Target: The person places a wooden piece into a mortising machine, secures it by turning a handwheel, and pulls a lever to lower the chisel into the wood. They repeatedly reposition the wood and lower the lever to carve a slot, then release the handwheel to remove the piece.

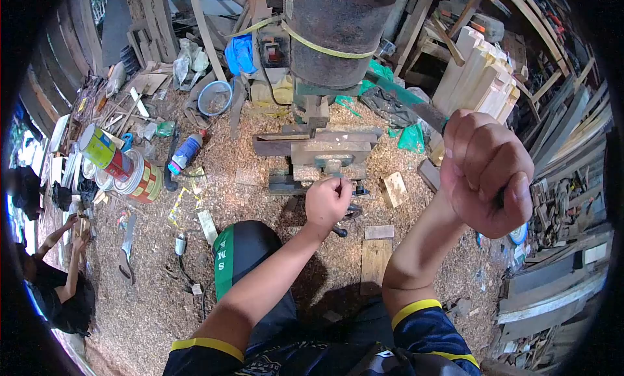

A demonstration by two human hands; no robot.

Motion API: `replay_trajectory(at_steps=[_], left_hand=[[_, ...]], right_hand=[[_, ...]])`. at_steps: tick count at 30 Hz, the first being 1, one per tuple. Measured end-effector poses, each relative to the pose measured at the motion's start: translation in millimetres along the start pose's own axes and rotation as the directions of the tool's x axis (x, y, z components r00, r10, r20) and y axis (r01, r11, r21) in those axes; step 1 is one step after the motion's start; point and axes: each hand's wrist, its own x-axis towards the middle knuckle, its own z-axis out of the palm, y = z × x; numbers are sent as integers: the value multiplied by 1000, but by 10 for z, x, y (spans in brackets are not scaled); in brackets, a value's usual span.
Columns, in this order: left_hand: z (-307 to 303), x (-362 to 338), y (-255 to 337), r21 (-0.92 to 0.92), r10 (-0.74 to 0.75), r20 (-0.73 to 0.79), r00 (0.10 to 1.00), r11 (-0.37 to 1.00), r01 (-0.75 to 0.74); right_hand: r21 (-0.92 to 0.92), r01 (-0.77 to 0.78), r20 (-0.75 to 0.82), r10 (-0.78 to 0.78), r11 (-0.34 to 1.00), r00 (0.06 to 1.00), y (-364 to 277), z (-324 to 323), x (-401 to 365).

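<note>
My right hand (489, 171) is raised at the right, its fingers wrapped round the lower end of a long flat tool (419, 106) that slants up and left. In the middle, my left hand (328, 204) is closed in a pinch at the near side of a pale wooden block (330, 173). What its fingers hold is too small to make out. Behind that block are a stack of wood pieces (325, 152) and a dark upright machine (338, 38) with a yellow strap round it.
Wood shavings (162, 272) cover the ground. Leftward are paint cans (140, 178), a spray bottle (185, 154), a handsaw (127, 249), a blue-rimmed bucket (215, 98) and another person (62, 278). Stacked pale timber (471, 74) and scrap boards (559, 278) stand at the right.
</note>
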Motion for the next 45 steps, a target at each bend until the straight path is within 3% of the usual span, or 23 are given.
replay_trajectory(at_steps=[15,23,25,29,31,35,37,39,41,42,45], left_hand=[[16,-18,3,-41,-40,-16,999,998,39],[38,-53,-66,-33,53,-47,997,998,-55],[20,-34,-42,-75,-35,-34,999,997,33],[-48,22,48,-119,-9,-52,999,993,3],[-55,3,25,-116,-66,-20,998,991,63],[-19,-27,-16,-110,-28,-45,999,994,23],[-28,-19,15,-134,-100,-53,994,987,93],[-53,-17,19,-108,-123,-24,992,987,119],[-34,-19,-69,-155,-77,64,995,984,86],[-5,-18,-102,-202,-69,59,996,976,80],[-48,-13,-77,-173,-14,55,998,985,23]], right_hand=[[-82,36,-61,-41,996,997,-26,79,-128],[-49,100,-108,-105,994,989,-25,161,-159],[-38,85,-144,-89,996,986,-48,163,-146],[-21,-2,-79,0,1000,997,10,65,17],[-39,-22,-54,19,999,998,-42,68,139],[202,-106,33,102,974,994,98,-175,512],[274,-253,80,240,928,968,90,-200,885],[303,-362,342,254,882,905,229,-512,1328],[106,-275,-76,283,956,956,348,-314,1576],[106,-277,-77,285,955,955,504,-462,1714],[433,-418,-21,473,798,881,1025,-1051,2228]])
